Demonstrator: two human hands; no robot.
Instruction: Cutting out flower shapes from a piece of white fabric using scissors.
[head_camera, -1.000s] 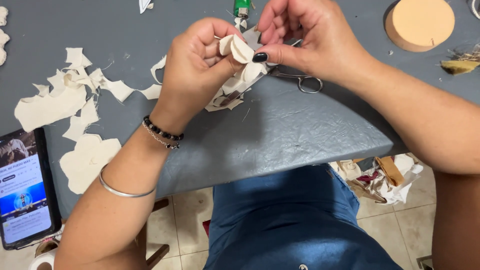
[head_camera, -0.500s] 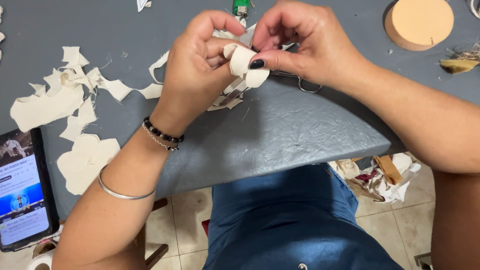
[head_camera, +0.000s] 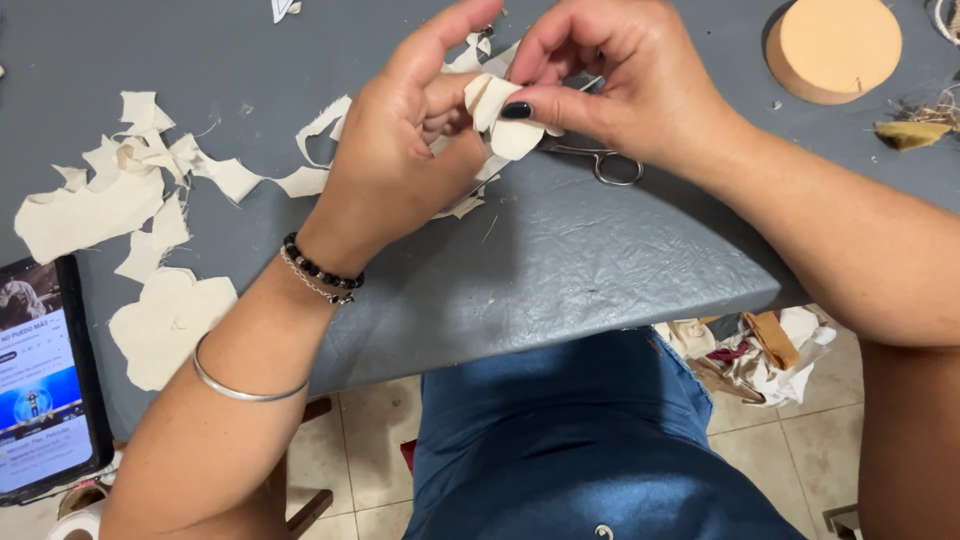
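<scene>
We see both hands up over the grey desk (head_camera: 560, 270), working one cream cloth piece (head_camera: 505, 115) — left hand (head_camera: 400, 160) pinches its folded edge, right hand (head_camera: 620, 80) grips the other side with thumb and fingers. Scissors (head_camera: 600, 160) lie on the desk just under the right hand. Cloth scraps (head_camera: 120, 200) sit to the left, a phone (head_camera: 40, 380) at the desk's edge — round foam disc (head_camera: 835, 45) far right.

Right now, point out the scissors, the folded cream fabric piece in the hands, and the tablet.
scissors (head_camera: 612, 166), head view, on the finger loop.
folded cream fabric piece (head_camera: 512, 135), head view, on its lower fold below the thumb.
tablet (head_camera: 40, 390), head view, on the lit screen.
</scene>
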